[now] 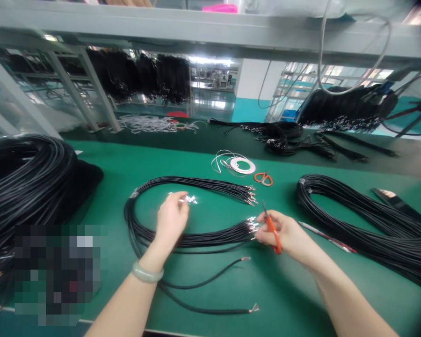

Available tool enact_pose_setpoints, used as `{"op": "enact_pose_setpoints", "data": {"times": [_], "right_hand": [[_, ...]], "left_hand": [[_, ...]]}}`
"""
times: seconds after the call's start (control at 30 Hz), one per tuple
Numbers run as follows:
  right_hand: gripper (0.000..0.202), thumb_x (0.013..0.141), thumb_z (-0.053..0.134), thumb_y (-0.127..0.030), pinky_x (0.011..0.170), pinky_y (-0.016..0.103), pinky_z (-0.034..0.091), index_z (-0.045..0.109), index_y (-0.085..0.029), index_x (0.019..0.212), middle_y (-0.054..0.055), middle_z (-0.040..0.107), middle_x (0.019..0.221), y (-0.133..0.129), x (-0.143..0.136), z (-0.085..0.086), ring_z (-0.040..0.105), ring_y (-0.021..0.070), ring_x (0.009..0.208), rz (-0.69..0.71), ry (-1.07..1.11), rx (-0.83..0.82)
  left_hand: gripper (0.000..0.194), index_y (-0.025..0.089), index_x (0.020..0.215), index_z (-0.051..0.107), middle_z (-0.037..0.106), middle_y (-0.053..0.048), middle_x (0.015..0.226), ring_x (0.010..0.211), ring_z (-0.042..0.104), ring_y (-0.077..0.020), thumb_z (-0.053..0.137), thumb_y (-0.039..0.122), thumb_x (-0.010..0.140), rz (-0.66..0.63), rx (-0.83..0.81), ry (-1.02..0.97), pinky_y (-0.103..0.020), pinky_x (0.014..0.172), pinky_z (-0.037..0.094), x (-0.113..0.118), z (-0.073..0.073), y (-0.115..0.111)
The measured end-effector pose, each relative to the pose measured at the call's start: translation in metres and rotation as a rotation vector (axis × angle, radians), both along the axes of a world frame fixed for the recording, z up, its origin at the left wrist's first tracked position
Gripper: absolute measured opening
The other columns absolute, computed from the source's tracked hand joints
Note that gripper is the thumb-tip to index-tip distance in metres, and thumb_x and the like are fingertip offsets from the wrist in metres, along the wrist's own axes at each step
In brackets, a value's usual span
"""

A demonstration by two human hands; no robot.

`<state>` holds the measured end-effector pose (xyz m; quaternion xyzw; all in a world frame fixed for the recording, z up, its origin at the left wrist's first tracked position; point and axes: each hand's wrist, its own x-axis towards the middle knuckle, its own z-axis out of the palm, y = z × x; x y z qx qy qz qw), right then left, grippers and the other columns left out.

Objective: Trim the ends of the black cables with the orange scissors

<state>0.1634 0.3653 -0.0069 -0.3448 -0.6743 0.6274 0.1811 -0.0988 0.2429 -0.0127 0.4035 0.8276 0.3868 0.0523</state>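
My left hand (172,216), a green bangle (147,273) at its wrist, is over the looped bundle of black cables (196,239). Its thumb and fingers are drawn together beside small shiny white pieces (191,200); whether they grip one is unclear. Orange-handled scissors (272,234) sit in my right hand (279,230), blades pointing up and away. The right fingertips are close to the bundle's lower stripped ends (252,224), and I cannot tell if they touch a wire. Two loose cable ends (231,311) with bare wire stretch out nearer to me.
Big black cable coils (28,164) are piled at the left. Another looped bundle (337,201) lies at the right, beside a red-and-white strip (328,238). Behind are a white tape roll (233,164) and a second orange scissors (258,177). A grey shelf beam (196,28) crosses above.
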Motion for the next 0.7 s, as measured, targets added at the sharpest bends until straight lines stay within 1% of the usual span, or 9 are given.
{"op": "enact_pose_setpoints", "data": {"times": [0.07,0.13,0.17,0.23,0.3,0.37,0.47,0.53,0.7], "right_hand": [[0.041,0.068,0.078,-0.033,0.055,0.025,0.042,0.049,-0.021,0.095,-0.003,0.062,0.069,-0.006,-0.004,0.007,0.058,0.0131,0.059,-0.052,0.108,-0.027],[0.042,0.069,0.079,-0.033,0.055,0.025,0.042,0.049,-0.022,0.096,-0.003,0.063,0.070,-0.012,-0.009,0.011,0.056,0.0119,0.058,-0.099,0.204,-0.038],[0.044,0.068,0.080,-0.033,0.056,0.025,0.043,0.048,-0.022,0.096,-0.003,0.063,0.070,-0.015,-0.011,0.012,0.056,0.0118,0.058,-0.111,0.236,-0.047],[0.046,0.069,0.081,-0.035,0.058,0.026,0.045,0.047,-0.022,0.097,-0.003,0.062,0.070,-0.020,-0.015,0.011,0.056,0.0124,0.059,-0.120,0.253,-0.057],[0.044,0.073,0.077,-0.041,0.057,0.026,0.045,0.046,-0.021,0.097,-0.004,0.059,0.068,-0.024,-0.016,0.008,0.054,0.0124,0.057,-0.127,0.219,-0.026],[0.037,0.082,0.066,-0.048,0.056,0.026,0.044,0.045,-0.022,0.099,-0.004,0.055,0.070,-0.027,-0.015,0.006,0.051,0.0123,0.059,-0.065,0.157,0.057],[0.028,0.093,0.049,-0.049,0.064,0.027,0.044,0.044,-0.022,0.100,-0.001,0.053,0.080,-0.029,-0.010,0.005,0.049,0.0140,0.068,0.150,0.029,0.231],[0.025,0.093,0.049,-0.047,0.070,0.029,0.044,0.045,-0.023,0.098,0.001,0.054,0.088,-0.032,-0.008,0.006,0.049,0.0158,0.076,0.257,-0.075,0.334],[0.018,0.094,0.051,-0.041,0.072,0.029,0.044,0.048,-0.024,0.098,0.002,0.059,0.094,-0.043,-0.010,0.002,0.054,0.0188,0.081,0.308,-0.245,0.476]], "left_hand": [[0.026,0.020,0.107,0.068,0.071,-0.006,0.109,0.098,0.066,-0.0199,0.050,0.029,0.091,-0.149,0.056,-0.063,-0.029,0.088,0.050,0.031,0.006,-0.001],[0.028,0.019,0.105,0.070,0.072,-0.006,0.105,0.098,0.066,-0.0197,0.049,0.033,0.093,-0.467,0.135,-0.366,-0.029,0.090,0.049,0.064,0.006,-0.001],[0.029,0.019,0.104,0.071,0.073,-0.006,0.100,0.094,0.066,-0.0193,0.048,0.034,0.093,-0.576,0.134,-0.509,-0.030,0.090,0.050,0.078,0.004,-0.001],[0.029,0.017,0.100,0.071,0.072,-0.006,0.087,0.079,0.067,-0.0176,0.051,0.035,0.092,-0.671,0.095,-0.754,-0.029,0.079,0.053,0.098,-0.003,-0.001],[0.026,0.014,0.095,0.071,0.069,-0.004,0.075,0.062,0.063,-0.0139,0.057,0.035,0.088,-0.623,0.068,-0.903,-0.025,0.063,0.053,0.104,-0.011,-0.001],[0.025,0.012,0.092,0.071,0.066,-0.003,0.074,0.057,0.060,-0.0114,0.064,0.034,0.084,-0.541,0.075,-0.957,-0.022,0.055,0.049,0.101,-0.017,-0.001],[0.025,0.011,0.091,0.071,0.066,-0.004,0.076,0.062,0.062,-0.0121,0.068,0.033,0.081,-0.455,0.111,-0.969,-0.021,0.055,0.049,0.093,-0.019,-0.002],[0.025,0.010,0.092,0.070,0.067,-0.005,0.073,0.064,0.063,-0.0126,0.069,0.032,0.080,-0.414,0.130,-0.986,-0.020,0.055,0.049,0.091,-0.018,-0.003],[0.024,0.011,0.090,0.065,0.068,-0.004,0.071,0.061,0.062,-0.0116,0.070,0.031,0.079,-0.385,0.168,-1.029,-0.020,0.054,0.050,0.094,-0.016,-0.003]]}}
